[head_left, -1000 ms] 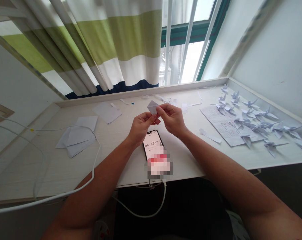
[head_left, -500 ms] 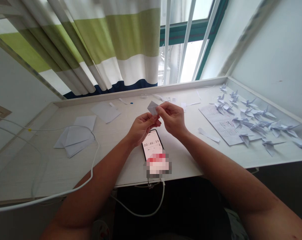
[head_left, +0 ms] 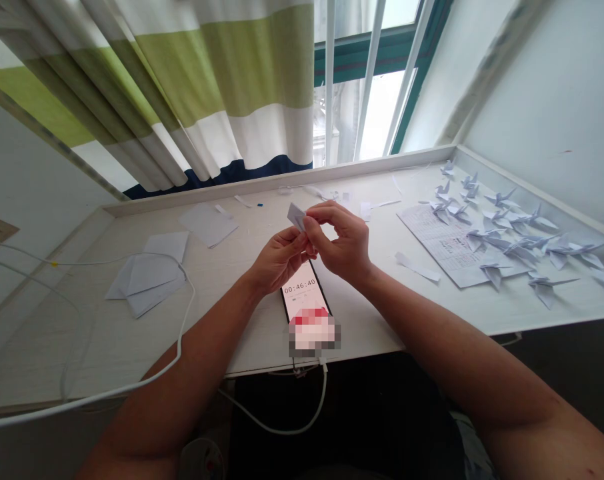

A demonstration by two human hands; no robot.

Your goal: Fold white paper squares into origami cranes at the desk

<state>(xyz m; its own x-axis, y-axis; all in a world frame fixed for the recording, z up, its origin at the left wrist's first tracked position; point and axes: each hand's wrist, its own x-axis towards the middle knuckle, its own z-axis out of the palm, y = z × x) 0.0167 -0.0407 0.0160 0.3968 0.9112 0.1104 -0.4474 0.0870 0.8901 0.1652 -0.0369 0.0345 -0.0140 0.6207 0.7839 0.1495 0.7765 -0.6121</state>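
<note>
A small folded piece of white paper (head_left: 295, 217) sticks up between my hands, above the middle of the desk. My left hand (head_left: 281, 259) grips its lower part between thumb and fingers. My right hand (head_left: 341, 239) pinches it from the other side with bent fingers, hiding part of the fold. Directly below my hands lies a smartphone (head_left: 302, 300) on the desk, showing a timer at 00:46:40. A pixelated patch covers the lower part of its screen, and a white charging cable (head_left: 323, 393) runs from its bottom end.
Several folded paper cranes (head_left: 502, 230) stand on and around a printed sheet (head_left: 445, 243) at the right. Loose paper squares (head_left: 152, 280) lie at the left, with a white cable (head_left: 182, 333) across the desk (head_left: 82, 333). A wall and striped curtain border the back.
The folded paper has tilted toward the left, and my right fingers have shifted on it. The timer has advanced by one second, and the whole view has moved slightly.
</note>
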